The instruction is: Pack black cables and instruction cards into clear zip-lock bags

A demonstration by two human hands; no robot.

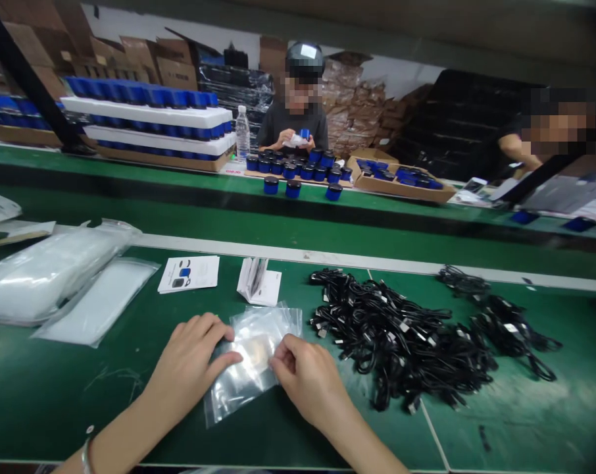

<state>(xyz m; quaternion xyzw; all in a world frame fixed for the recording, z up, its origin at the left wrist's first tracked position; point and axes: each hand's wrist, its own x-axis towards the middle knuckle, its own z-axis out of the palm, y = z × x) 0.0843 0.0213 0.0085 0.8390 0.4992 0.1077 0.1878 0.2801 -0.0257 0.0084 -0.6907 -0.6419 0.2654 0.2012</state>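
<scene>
Clear plastic bags (251, 368) lie overlapped on the green bench in front of me. My left hand (192, 359) rests along their left side, fingers apart, thumb and fingertips touching the plastic. At the right edge, my right hand (305, 372) has its thumb and curled fingers pinched on a plastic bag. Just beyond the bags stand folded leaflets (253, 280), with a flat printed sheet (188, 273) to their left. A heap of black USB cables (397, 336) lies to the right of my right hand.
Packs of clear bags (100, 299) lie at the left. More black cables (512, 322) are at the far right. Behind a pale strip, blue jars (293, 189) and white foam trays (145, 115) stand on a raised shelf. A co-worker (295, 105) holds a blue jar; another person sits at right.
</scene>
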